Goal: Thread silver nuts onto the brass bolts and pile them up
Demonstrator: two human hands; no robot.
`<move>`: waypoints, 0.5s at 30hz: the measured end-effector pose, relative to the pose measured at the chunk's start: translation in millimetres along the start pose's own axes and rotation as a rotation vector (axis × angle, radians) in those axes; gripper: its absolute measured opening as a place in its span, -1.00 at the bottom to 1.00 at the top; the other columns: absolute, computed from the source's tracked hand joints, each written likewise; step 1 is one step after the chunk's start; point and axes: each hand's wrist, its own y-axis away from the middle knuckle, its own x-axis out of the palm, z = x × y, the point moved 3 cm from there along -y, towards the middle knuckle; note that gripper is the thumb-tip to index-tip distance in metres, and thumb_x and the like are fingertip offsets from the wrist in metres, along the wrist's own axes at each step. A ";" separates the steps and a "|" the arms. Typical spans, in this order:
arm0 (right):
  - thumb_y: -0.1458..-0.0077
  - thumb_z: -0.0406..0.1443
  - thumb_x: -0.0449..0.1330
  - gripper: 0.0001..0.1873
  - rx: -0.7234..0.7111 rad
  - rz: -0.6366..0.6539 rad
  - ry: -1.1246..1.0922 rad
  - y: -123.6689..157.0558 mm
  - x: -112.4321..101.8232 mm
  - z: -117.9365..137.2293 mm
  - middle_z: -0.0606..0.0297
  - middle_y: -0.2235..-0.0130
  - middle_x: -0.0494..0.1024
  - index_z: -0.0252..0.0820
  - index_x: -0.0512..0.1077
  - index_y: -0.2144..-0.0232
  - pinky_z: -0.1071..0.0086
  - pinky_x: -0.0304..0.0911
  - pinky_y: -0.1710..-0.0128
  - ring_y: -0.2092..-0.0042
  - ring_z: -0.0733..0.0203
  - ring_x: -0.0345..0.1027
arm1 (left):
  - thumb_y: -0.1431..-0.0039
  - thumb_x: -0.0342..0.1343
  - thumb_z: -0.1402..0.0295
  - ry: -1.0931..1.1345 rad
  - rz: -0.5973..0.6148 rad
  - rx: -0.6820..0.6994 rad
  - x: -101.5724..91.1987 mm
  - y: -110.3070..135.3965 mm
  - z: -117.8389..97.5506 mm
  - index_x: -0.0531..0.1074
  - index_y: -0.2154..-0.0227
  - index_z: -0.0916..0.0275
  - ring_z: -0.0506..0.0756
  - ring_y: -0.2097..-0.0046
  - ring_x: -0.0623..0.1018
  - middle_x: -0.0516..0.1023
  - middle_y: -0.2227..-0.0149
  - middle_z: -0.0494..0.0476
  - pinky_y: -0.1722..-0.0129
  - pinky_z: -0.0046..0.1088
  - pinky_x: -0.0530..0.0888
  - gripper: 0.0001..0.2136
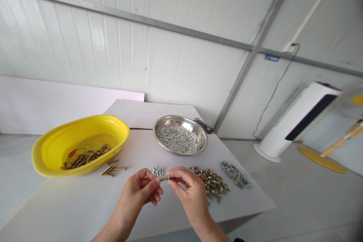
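My left hand (141,189) pinches one end of a brass-coloured bolt (164,179) between thumb and forefinger, its other fingers loosely curled. My right hand (188,191) closes thumb and fingertips around a small silver nut (168,178) at the bolt's other end. The fingertips partly cover both pieces. Just behind the hands lies a small cluster of loose silver nuts (157,171). To the right of my right hand spreads a pile of brass-coloured bolts (212,183), with silver nuts on some of them.
A yellow tub (45,151) containing bolts stands at left, with several loose bolts (109,170) beside it. Behind the hands sits a steel bowl (159,141) full of nuts. Silver washers (234,174) lie near the table's right edge. A white tower fan (295,121) stands on the floor.
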 end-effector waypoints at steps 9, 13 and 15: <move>-0.04 -0.44 0.32 -0.85 0.041 0.023 -0.042 -1.7 -4.0 2.4 0.24 0.30 0.64 -0.13 0.61 0.32 0.38 0.43 0.26 0.27 0.14 0.52 | -0.01 0.37 0.25 -0.032 0.064 0.053 2.9 3.5 -7.3 0.30 0.46 0.21 -0.01 0.54 0.53 0.63 0.53 0.06 0.53 -0.54 0.44 -0.68; 0.07 -0.33 0.43 -0.85 0.261 -0.014 -0.267 -0.3 0.7 -10.3 0.26 0.43 0.63 -0.21 0.61 0.36 0.40 0.41 0.36 0.40 0.18 0.50 | -0.11 0.29 0.26 -0.221 0.042 0.260 1.9 2.2 -10.7 0.29 0.43 0.19 0.02 0.50 0.52 0.56 0.54 -0.02 0.48 -0.49 0.46 -0.74; 0.10 -0.28 0.45 -0.79 0.321 -0.024 -0.361 0.8 4.2 -14.0 0.26 0.47 0.63 -0.23 0.61 0.35 0.41 0.41 0.38 0.43 0.20 0.49 | -0.19 0.22 0.30 -0.413 0.023 0.362 0.7 4.5 -13.9 0.31 0.43 0.19 0.02 0.46 0.52 0.52 0.52 -0.03 0.43 -0.49 0.46 -0.81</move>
